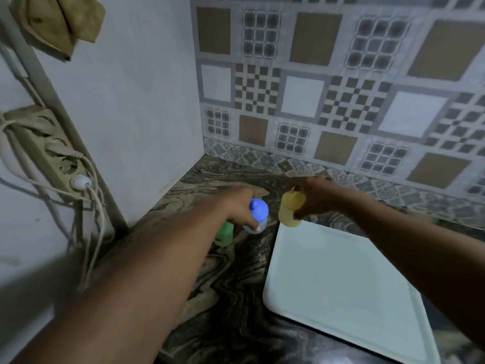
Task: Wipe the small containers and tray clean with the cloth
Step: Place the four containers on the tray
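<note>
Head view showed a brown cloth hanging high on the left wall, far from both hands. A green pot stood on the table, partly hidden by the left arm. The left hand had its grip curled round a blue pot. The right hand had its grip pinched on a yellow pot, by the far corner of the white tray. No hand held the cloth, so I think the wiping was still to do.
</note>
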`<state>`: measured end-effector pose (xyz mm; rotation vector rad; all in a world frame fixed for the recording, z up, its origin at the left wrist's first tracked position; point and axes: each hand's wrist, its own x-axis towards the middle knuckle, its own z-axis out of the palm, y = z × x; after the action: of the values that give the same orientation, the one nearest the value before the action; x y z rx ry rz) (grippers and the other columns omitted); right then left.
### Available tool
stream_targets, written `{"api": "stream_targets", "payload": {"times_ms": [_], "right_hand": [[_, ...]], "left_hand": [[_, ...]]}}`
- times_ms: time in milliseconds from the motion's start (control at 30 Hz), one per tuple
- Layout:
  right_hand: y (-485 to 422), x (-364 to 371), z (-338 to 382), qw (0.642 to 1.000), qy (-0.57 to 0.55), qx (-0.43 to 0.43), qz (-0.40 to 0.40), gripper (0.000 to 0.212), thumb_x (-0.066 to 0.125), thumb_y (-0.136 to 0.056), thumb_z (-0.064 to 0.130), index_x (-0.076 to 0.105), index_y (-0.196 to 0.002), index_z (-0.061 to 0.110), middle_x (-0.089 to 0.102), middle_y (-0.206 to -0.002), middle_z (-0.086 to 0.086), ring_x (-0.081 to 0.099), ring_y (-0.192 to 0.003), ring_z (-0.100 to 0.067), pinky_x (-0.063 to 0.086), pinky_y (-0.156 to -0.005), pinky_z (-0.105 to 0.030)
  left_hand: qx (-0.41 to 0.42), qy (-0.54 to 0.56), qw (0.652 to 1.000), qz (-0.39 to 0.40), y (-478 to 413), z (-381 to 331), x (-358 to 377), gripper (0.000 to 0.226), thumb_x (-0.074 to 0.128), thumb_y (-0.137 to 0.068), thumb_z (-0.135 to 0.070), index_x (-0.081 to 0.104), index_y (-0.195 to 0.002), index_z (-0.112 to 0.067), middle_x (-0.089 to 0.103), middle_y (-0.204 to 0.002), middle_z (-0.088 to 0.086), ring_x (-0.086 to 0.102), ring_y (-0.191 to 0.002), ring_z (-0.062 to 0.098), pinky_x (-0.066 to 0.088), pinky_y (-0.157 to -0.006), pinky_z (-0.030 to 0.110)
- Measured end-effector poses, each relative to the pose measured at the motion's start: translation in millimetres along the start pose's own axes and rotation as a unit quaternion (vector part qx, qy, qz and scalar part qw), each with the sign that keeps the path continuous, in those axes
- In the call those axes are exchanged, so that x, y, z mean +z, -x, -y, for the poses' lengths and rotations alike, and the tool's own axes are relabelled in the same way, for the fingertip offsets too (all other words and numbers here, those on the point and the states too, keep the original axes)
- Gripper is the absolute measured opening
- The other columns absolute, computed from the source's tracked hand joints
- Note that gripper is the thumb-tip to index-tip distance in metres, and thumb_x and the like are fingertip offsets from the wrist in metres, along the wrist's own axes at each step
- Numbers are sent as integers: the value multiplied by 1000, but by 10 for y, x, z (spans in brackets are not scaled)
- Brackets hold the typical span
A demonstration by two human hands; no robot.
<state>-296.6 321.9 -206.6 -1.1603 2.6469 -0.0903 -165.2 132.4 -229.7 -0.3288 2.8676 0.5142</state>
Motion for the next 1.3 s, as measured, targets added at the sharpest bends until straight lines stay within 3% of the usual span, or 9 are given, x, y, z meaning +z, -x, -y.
{"api": "stream_targets", "payload": {"times_ms": [167, 300, 367, 500, 633, 933, 1133, 1300], "right_hand": [[169, 213, -576, 998, -1, 57, 13, 80, 85, -66, 45, 49, -137, 33, 60, -134, 0, 55, -120, -27, 36, -88, -35], [197, 465, -918, 995, -18, 95, 24, 95, 80, -54, 56, 44, -139, 38, 60, -136, -1, 54, -125, -31, 39, -103, -50], [170, 571, -1041, 995, -21, 94, 33, 94, 77, -50, 57, 45, -137, 39, 60, -136, -3, 53, -125, -31, 40, -105, -51], [65, 697, -1179, 995, 1, 89, 33, 83, 82, -65, 49, 47, -138, 34, 55, -140, -3, 50, -129, -29, 32, -107, -52], [-97, 828, -1224, 996, -4, 82, 47, 82, 81, -67, 49, 47, -139, 31, 53, -142, -3, 49, -132, -28, 26, -113, -58], [-265, 1055, -1264, 996, -32, 61, 50, 77, 79, -63, 50, 47, -129, 26, 54, -129, -7, 51, -124, -33, 31, -108, -62], [-199, 1031, -1283, 995, -45, 78, 53, 93, 82, -62, 58, 39, -139, 28, 47, -137, -6, 44, -132, -32, 29, -108, -61], [-176, 856, -1242, 994, -77, 76, 10, 95, 78, -61, 67, 40, -140, 29, 44, -144, -5, 40, -136, -31, 29, -107, -62]], "left_hand": [[40, 6, 999, 14, -362, -463, 326, 76, 89, -61, -45, 57, -125, -21, 61, -122, 2, 61, -105, 25, 52, -90, 37], [52, -17, 998, 18, -640, -696, 610, 76, 88, -61, -48, 57, -125, -21, 59, -126, 5, 59, -111, 27, 52, -93, 40], [53, -23, 998, 12, -758, -762, 707, 72, 87, -63, -46, 57, -124, -20, 59, -125, 5, 59, -112, 28, 52, -92, 39], [42, -35, 999, 2, -1000, -847, 822, 69, 86, -64, -44, 57, -123, -23, 60, -126, 4, 60, -113, 29, 53, -90, 38], [32, -36, 999, 8, -1183, -868, 913, 65, 85, -66, -39, 56, -123, -24, 58, -127, 5, 61, -110, 30, 54, -89, 40], [21, -48, 998, 31, -1324, -763, 1079, 83, 77, -79, -34, 35, -150, -25, 43, -149, 5, 44, -137, 29, 45, -105, 45], [5, -63, 996, 63, -1277, -814, 1015, 105, 78, -80, -38, 9, -160, -29, 27, -159, 4, 34, -145, 29, 42, -108, 48], [3, -89, 995, 33, -1169, -769, 821, 101, 75, -80, -41, 12, -158, -29, 22, -160, 6, 28, -147, 31, 39, -110, 52]]}}
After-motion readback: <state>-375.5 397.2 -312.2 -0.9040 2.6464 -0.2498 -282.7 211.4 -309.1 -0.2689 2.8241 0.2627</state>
